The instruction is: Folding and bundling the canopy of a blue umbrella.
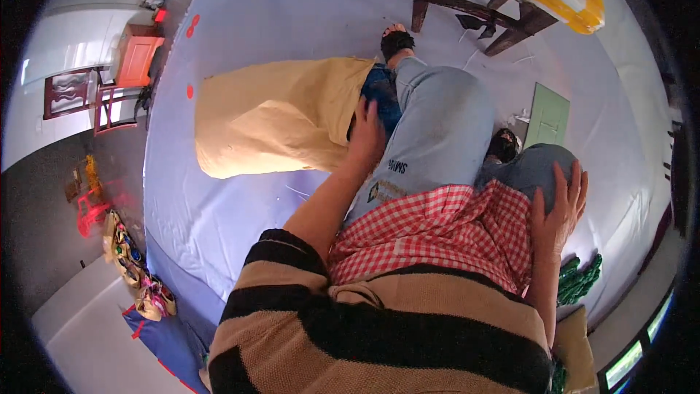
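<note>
Head view: my left hand [369,137] is resting at the mouth of the tan sack [266,120] near the sheet's [240,208] left edge, perhaps steadying it, grip closure unclear, my right hand [560,210], fingers apart, bracing on my knee [539,163].

Soft, moderate light covers the scene; small windows [623,365] shine brightest at near right; the pale lavender sheet [182,219] brightens to almost white beside the tan cloth [270,120], whose folds carry gentle shadows; the grey floor [44,190] at left lies dimmer; the centre looks fairly crisp, small details at far left softer; straight edges bend toward a black circular rim.
</note>
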A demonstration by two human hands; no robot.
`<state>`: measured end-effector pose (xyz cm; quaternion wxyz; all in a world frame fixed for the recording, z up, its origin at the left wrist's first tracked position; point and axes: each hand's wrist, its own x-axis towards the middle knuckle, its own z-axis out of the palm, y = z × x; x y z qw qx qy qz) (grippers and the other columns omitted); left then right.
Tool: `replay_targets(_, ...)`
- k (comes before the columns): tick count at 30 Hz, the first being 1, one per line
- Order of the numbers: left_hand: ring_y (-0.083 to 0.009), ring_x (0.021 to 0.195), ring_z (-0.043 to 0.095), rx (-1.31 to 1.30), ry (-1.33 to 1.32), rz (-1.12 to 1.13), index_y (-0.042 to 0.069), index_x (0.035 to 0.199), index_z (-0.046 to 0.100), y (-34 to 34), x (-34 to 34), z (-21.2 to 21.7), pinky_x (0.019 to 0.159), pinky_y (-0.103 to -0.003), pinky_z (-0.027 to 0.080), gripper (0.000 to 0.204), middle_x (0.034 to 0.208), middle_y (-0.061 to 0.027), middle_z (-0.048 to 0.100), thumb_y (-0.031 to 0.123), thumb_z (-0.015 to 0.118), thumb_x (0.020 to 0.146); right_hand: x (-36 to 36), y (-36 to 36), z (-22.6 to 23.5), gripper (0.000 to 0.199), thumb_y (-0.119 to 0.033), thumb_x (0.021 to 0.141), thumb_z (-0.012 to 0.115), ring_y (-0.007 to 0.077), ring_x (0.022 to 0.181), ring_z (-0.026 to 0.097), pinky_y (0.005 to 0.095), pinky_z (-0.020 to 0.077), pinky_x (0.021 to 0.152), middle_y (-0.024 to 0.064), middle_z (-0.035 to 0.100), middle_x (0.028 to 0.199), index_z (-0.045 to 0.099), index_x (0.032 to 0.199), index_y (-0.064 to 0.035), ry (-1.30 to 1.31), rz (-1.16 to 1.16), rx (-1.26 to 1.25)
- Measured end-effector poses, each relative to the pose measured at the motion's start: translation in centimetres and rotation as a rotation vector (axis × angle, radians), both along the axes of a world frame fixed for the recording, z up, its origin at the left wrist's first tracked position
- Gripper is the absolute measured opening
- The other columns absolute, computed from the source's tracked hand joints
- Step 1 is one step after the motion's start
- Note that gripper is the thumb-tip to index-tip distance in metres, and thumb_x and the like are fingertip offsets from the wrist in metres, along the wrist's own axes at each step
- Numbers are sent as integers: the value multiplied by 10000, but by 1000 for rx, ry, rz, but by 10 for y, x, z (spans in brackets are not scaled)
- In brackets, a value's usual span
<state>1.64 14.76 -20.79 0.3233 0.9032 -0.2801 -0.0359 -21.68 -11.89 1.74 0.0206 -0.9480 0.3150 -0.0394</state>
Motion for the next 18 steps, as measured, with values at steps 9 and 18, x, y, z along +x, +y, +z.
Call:
replay_targets(9, -379, 1322, 289, 599, 245, 43, 30, 1386, 304, -30, 72, -23, 1106, -416, 217, 529, 1462, -190, 269, 142, 454, 892, -3, -1, 6, 452, -153, 787, 596, 362, 1322, 296, 471, 236, 1077, 127, 378, 1412, 545, 1236, -138, -15, -40, 3)
replay_targets(18, -398, 1031, 553, 506, 260, -96, 9, 1023, 608, -14, 82, 50, 859, -442, 449, 253, 1136, -219, 561, 67, 539, 786, -8, -5, 7, 454, -158, 779, 609, 356, 1329, 289, 469, 230, 1079, 120, 379, 1413, 550, 1228, -132, -56, -77, 30)
